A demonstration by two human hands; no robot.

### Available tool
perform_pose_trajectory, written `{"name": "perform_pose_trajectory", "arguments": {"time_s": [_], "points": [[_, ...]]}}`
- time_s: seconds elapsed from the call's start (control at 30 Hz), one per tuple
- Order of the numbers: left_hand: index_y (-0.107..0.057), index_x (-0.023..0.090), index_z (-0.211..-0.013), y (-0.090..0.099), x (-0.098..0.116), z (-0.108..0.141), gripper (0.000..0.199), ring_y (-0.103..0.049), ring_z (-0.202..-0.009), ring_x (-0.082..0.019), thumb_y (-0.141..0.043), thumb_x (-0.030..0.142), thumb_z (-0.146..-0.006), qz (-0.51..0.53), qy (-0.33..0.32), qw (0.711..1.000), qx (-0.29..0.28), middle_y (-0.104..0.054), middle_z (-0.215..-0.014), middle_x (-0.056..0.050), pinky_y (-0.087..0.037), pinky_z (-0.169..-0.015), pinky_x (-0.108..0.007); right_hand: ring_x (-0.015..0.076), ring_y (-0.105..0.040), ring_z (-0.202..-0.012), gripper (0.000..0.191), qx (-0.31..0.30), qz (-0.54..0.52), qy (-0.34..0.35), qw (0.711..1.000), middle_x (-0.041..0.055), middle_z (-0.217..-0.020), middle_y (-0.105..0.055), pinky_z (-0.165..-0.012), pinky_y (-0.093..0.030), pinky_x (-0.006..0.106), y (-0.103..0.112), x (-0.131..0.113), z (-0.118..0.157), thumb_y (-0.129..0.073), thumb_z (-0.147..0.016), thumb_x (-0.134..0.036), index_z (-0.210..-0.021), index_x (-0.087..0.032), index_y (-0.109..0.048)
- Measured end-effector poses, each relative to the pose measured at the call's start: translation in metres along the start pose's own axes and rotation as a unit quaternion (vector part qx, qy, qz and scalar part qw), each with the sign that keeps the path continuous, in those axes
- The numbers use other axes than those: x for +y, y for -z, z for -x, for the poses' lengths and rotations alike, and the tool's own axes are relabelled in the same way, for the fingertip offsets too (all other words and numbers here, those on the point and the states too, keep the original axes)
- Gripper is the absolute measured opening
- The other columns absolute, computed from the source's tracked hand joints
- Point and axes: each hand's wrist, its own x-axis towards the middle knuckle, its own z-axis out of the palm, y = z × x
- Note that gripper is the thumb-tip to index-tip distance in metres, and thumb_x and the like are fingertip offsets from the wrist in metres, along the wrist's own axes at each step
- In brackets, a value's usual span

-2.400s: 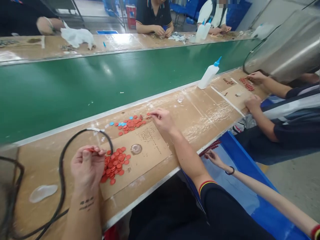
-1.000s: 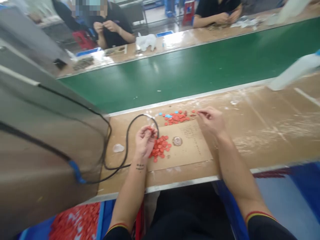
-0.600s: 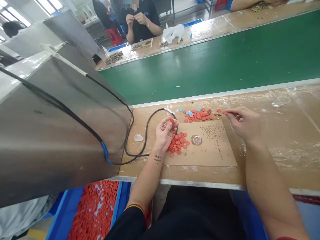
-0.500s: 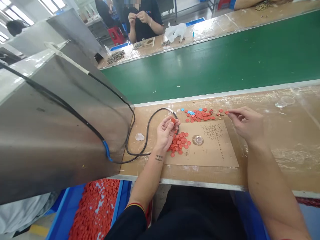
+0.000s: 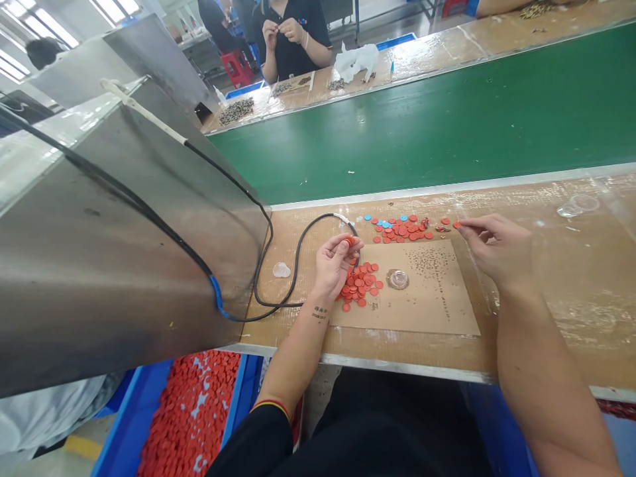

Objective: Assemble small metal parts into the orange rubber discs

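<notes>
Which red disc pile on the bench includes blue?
The far pile, between cardboard sheet and green belt; the near pile, by the left hand, shows only red.

The left hand [image 5: 332, 266] partly hides what seem several red discs [image 5: 350, 241].

Cable [image 5: 297, 255] beside left hand [image 5: 332, 266], open tabletop [image 5: 571, 271] beside right hand [image 5: 499, 250]

The only view looks from the person's head, facing forward and steeply down from near above the desk [image 5: 571, 298], taking in the hands [image 5: 332, 268] at middle and right, the metal box [image 5: 124, 265] close at left, and the green belt [image 5: 397, 146] beyond.
</notes>
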Motion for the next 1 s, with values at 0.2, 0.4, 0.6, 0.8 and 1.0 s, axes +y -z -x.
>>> {"name": "perform_pose_trajectory", "arguments": {"time_s": [0.2, 0.4, 0.6, 0.8, 1.0], "points": [[-0.076, 0.017, -0.085, 0.0007, -0.0003, 0.0001, 0.055, -0.075, -0.067, -0.013, -0.107, 0.046, -0.050, -0.005, 0.010, 1.000, -0.004, -0.077, -0.074, -0.001, -0.055, -0.061, -0.019, 0.0143, -0.065, -0.057, 0.007, 0.015, -0.016, 0.022, 1.000, 0.0061, -0.077, -0.079, -0.054, -0.053, 0.028, -0.0004, 0.0011, 0.0008, -0.075, -0.086, -0.022, -0.083, -0.024, -0.081], [-0.077, 0.018, -0.090, -0.0002, 0.0015, -0.0001, 0.055, -0.075, -0.069, -0.013, -0.104, 0.051, -0.055, -0.015, 0.008, 1.000, 0.002, -0.079, -0.080, -0.003, -0.057, -0.065, -0.021, 0.0150, -0.063, -0.057, 0.009, -0.007, -0.010, -0.013, 1.000, 0.0069, -0.079, -0.080, -0.056, -0.053, 0.030, 0.0018, -0.0012, 0.0000, -0.073, -0.086, -0.027, -0.084, -0.024, -0.081], [-0.074, 0.018, -0.082, -0.0010, 0.0034, 0.0012, 0.055, -0.073, -0.064, -0.011, -0.106, 0.049, -0.050, -0.022, 0.006, 1.000, 0.003, -0.076, -0.070, 0.001, -0.059, -0.066, -0.020, 0.0152, -0.062, -0.058, 0.015, 0.003, -0.033, 0.005, 0.999, 0.0058, -0.077, -0.078, -0.055, -0.052, 0.030, 0.0010, -0.0001, 0.0011, -0.071, -0.089, -0.034, -0.084, -0.025, -0.081], [-0.075, 0.019, -0.088, -0.0027, 0.0028, 0.0007, 0.058, -0.075, -0.066, -0.012, -0.108, 0.042, -0.046, -0.033, -0.010, 0.999, 0.008, -0.078, -0.074, 0.001, -0.060, -0.066, -0.018, 0.0158, -0.062, -0.061, 0.012, -0.009, -0.051, -0.001, 0.999, 0.0032, -0.079, -0.077, -0.058, -0.052, 0.031, -0.0008, 0.0052, 0.0024, -0.071, -0.091, -0.033, -0.089, -0.026, -0.081], [-0.074, 0.019, -0.091, -0.0010, 0.0027, -0.0010, 0.057, -0.073, -0.064, -0.010, -0.107, 0.044, -0.052, -0.029, -0.037, 0.999, 0.005, -0.076, -0.070, 0.001, -0.060, -0.064, -0.017, 0.0147, -0.061, -0.065, 0.013, -0.032, -0.056, -0.047, 0.997, 0.0029, -0.081, -0.074, -0.063, -0.051, 0.030, -0.0004, 0.0010, 0.0015, -0.070, -0.092, -0.029, -0.091, -0.024, -0.081]]}}
